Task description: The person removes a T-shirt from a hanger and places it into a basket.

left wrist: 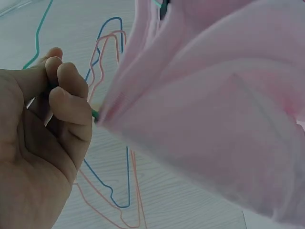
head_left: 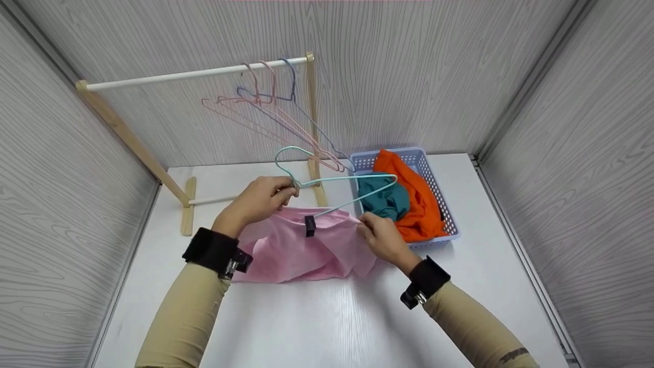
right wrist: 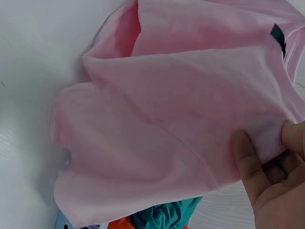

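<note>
My left hand (head_left: 260, 198) grips a mint-green wire hanger (head_left: 352, 178) just below its hook. One end of the hanger sticks out to the right above the cloth, while its lower bar runs down into the neckline of a pink shirt (head_left: 301, 255). The hanger's other end is hidden by the hand and the shirt. My right hand (head_left: 383, 237) pinches the shirt's fabric at the right of the neckline, thumb against fingers, as the right wrist view shows. A black tag (head_left: 310, 226) sits at the neckline. The shirt hangs in folds over the table.
A wooden rack (head_left: 125, 133) with a white rod (head_left: 168, 75) stands at the back left. Pink hangers (head_left: 274, 82) and a blue hanger (head_left: 294, 82) hang from it. Behind my right hand, a light-blue basket (head_left: 439, 191) holds orange cloth (head_left: 419, 204) and teal cloth (head_left: 386, 197).
</note>
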A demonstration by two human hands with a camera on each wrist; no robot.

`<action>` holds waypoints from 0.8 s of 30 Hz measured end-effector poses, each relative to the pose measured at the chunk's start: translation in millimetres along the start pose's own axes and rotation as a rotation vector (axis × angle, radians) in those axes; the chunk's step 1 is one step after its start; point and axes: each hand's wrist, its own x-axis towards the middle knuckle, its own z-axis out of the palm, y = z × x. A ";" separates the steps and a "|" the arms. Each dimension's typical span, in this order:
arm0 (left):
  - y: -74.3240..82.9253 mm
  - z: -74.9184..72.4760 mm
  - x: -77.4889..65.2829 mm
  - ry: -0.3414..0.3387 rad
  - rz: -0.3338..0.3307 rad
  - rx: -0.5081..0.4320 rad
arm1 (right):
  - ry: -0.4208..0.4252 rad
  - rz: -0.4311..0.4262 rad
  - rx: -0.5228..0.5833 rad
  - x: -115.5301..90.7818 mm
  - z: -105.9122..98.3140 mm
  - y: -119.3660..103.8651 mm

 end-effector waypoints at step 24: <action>15.6 12.7 20.8 -0.067 -0.069 -0.157 | -0.417 -0.089 -0.021 -30.9 67.4 -5.9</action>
